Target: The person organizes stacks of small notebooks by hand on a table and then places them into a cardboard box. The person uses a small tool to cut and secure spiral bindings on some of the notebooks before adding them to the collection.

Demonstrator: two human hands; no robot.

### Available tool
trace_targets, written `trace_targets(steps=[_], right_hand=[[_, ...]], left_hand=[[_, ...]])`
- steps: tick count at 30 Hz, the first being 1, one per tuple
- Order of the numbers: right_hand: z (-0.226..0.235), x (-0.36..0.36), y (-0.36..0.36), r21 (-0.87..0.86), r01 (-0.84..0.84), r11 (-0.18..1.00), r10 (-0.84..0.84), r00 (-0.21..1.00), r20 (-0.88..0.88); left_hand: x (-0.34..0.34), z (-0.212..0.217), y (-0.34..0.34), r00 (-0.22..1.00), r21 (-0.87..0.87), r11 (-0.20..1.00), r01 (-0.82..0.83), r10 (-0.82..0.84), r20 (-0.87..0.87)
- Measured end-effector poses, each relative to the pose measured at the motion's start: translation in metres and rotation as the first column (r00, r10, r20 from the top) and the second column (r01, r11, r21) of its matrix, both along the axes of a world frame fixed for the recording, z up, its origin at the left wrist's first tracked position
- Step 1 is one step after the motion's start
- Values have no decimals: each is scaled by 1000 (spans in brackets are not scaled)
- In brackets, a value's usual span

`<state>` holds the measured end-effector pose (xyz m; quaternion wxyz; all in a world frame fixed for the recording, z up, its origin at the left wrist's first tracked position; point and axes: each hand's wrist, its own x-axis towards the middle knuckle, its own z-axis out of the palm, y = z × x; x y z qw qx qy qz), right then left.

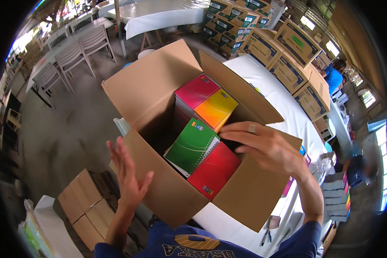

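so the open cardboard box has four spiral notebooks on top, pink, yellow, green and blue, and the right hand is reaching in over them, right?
Not quite: no blue notebook lies on top. The head view shows the fourth one is the red notebook, beside the green notebook. The rest holds: the pink notebook and yellow notebook lie in the open cardboard box, and the right hand reaches in over them.

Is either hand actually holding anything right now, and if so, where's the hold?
Nothing is held. The left hand is open beside the cardboard box; the right hand reaches flat over the red notebook.
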<state>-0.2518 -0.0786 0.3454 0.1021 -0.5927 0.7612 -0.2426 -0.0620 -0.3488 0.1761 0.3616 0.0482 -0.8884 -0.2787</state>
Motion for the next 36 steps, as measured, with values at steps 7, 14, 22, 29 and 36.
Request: trace_targets(steps=[7, 14, 22, 29, 36], right_hand=[[-57, -41, -144, 617, -333, 713, 354, 930, 94], [-89, -42, -184, 872, -436, 222, 260, 889, 378], [-73, -40, -173, 807, -432, 402, 318, 893, 320], [-73, -41, -155, 669, -424, 610, 343, 903, 258], [-79, -47, -157, 687, -440, 577, 332, 896, 295]], left_hand=[[-44, -63, -3, 992, 10, 993, 119, -119, 41], [-63, -38, -51, 974, 129, 966, 226, -227, -3], [-82, -52, -70, 965, 153, 953, 262, -258, -46], [-86, -59, -65, 959, 198, 944, 263, -234, -159], [-95, -51, -70, 946, 188, 939, 289, -250, -209]])
